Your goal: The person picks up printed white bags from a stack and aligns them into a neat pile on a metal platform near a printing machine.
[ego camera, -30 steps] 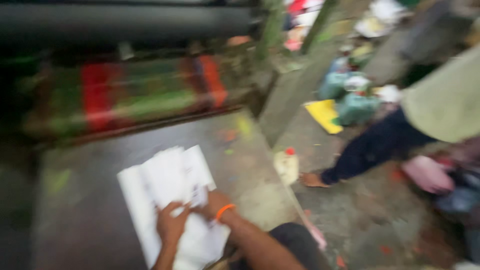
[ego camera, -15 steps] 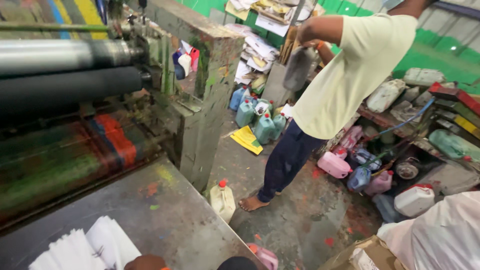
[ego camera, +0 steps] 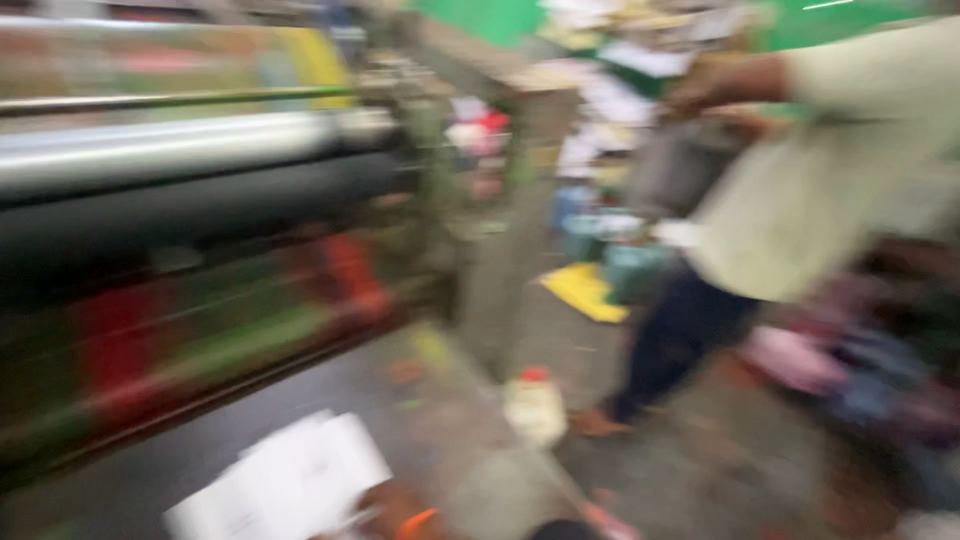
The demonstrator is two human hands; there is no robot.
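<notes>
The whole view is smeared by motion. A stack of white paper sheets (ego camera: 285,482) lies on the grey ink-stained metal table (ego camera: 440,440) at the bottom left. Just a sliver of my right hand (ego camera: 385,505), with an orange band (ego camera: 420,520) at the wrist, shows at the bottom edge beside the right side of the sheets. Whether it grips them is too blurred to tell. My left hand is out of the picture.
A printing machine with a shiny roller (ego camera: 190,150), a black roller (ego camera: 200,205) and red and green ink smears fills the left. A white bottle with a red cap (ego camera: 535,405) stands on the floor. Another person (ego camera: 800,200) in a pale shirt stands at right among jugs.
The view swung up and right toward the other person, then back down and left. The paper stack and my banded right hand are back at the bottom edge.
</notes>
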